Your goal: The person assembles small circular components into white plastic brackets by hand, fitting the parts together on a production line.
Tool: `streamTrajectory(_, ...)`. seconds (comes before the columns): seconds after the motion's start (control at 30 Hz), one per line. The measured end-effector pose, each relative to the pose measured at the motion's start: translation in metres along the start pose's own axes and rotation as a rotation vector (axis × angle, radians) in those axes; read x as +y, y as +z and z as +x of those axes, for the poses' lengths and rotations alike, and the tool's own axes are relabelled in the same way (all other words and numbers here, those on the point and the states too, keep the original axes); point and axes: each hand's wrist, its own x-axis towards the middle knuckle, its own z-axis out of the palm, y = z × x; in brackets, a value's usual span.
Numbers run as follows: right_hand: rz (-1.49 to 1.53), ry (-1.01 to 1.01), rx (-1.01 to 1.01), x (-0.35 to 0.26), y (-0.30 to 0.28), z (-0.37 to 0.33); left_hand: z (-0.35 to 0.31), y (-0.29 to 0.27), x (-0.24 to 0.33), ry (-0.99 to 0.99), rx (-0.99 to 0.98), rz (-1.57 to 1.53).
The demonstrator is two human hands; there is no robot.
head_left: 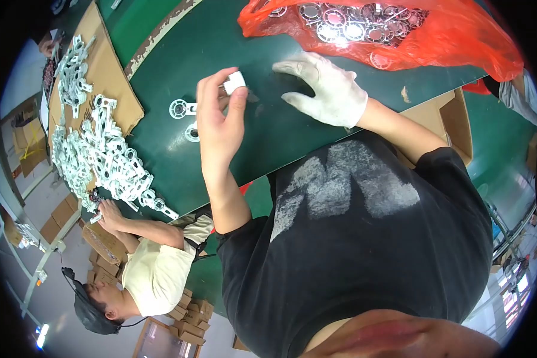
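My bare left hand [219,116] is raised over the green table [262,137], pinching a small white block-shaped piece [235,82] between thumb and fingers. My right hand [328,89], in a whitish glove, hovers to the right of it. Its thumb and fingers are apart, with nothing between them. Just left of my left hand lie two pale ring-headed parts; the upper ring part [179,108] shows more fully, while the lower ring part [191,132] is partly hidden behind my wrist.
A red plastic bag [459,51] of shiny metal rings [355,27] lies at the far right. Heaped pale ring-headed parts [116,161] cover the table's left side, beside a cardboard sheet [110,71]. A co-worker [155,268] reaches into that heap. An open carton [453,122] stands beyond my right forearm.
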Motion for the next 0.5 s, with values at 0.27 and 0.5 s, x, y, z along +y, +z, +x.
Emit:
streamTrajectory(0.27, 0.071, 0.276, -0.020, 0.004, -0.025, 0.008, 0.056, 0.046, -0.007, 0.104, -0.414, -0.585)
streamTrajectory(0.5, 0.081, 0.555, 0.024, 0.015, -0.041, -0.012, 0.115, 0.071, -0.017, 0.487, 0.100, 0.596)
